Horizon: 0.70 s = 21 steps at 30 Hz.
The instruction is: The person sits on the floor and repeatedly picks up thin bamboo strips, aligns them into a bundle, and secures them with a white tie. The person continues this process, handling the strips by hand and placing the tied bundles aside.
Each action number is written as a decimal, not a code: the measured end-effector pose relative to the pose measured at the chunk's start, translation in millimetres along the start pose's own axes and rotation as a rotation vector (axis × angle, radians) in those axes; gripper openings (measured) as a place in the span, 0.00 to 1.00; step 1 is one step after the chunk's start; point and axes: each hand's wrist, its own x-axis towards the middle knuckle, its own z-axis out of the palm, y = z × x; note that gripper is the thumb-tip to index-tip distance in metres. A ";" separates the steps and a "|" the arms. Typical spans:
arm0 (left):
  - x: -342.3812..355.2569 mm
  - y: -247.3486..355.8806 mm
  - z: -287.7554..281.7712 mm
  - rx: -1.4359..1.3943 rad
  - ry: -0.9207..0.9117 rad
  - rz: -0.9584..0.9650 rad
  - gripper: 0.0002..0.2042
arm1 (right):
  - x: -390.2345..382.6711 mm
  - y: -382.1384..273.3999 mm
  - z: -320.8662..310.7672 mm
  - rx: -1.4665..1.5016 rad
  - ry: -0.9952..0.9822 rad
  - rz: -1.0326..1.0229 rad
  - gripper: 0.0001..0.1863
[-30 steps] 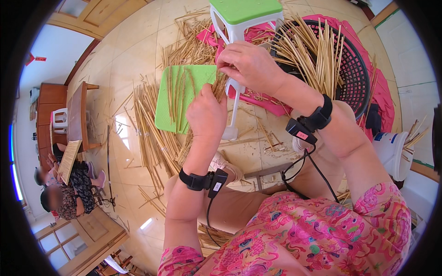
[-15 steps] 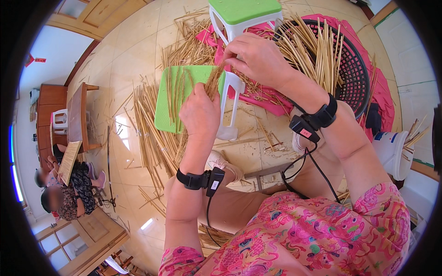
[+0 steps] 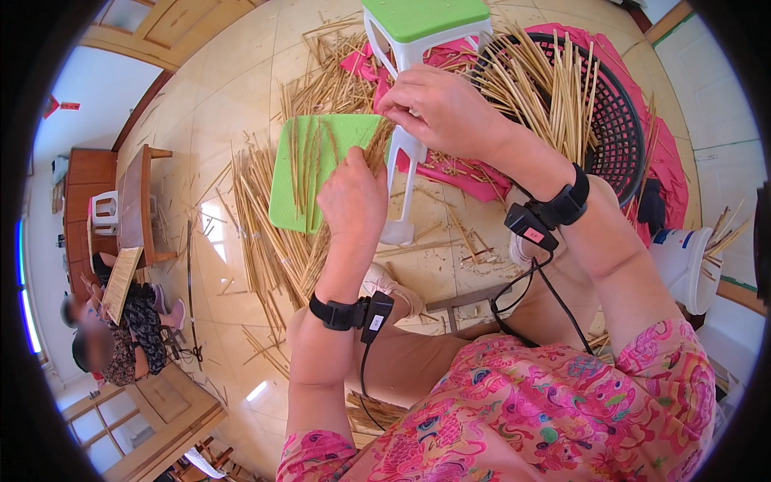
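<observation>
My left hand (image 3: 352, 197) is closed around a bundle of brown, fuzzy straw (image 3: 379, 145). Its tail runs down behind my left wrist. At the upper end, my right hand (image 3: 440, 111) pinches the tip of the bundle between thumb and fingers; the exact contact is partly hidden. Behind the left hand is a low stool with a green top (image 3: 337, 132) and white legs. A few thin stalks (image 3: 299, 165) lie across that top. A small gap separates my two hands.
A black mesh basket (image 3: 630, 120) full of cut stalks (image 3: 554, 88) stands on pink cloth (image 3: 671, 173). Another green-topped stool (image 3: 426, 20) is at the back. Loose straw (image 3: 257, 217) covers much floor. A white bucket (image 3: 679, 269) stands right. Two people (image 3: 120, 345) sit far left.
My right fingertips have shifted slightly left and down along the bundle's tip. The left hand has moved a little to the right, still gripping.
</observation>
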 end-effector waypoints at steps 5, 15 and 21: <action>0.0 0.3 -4.0 0.023 0.028 0.002 0.15 | -3.0 -2.0 -1.8 -0.025 -0.068 0.011 0.07; -3.0 -0.9 0.0 0.024 0.036 0.056 0.16 | -1.3 1.7 3.7 -0.227 -0.105 -0.056 0.05; -9.3 14.1 -1.2 0.014 0.094 0.134 0.15 | 3.6 2.8 6.7 -0.244 -0.062 0.025 0.07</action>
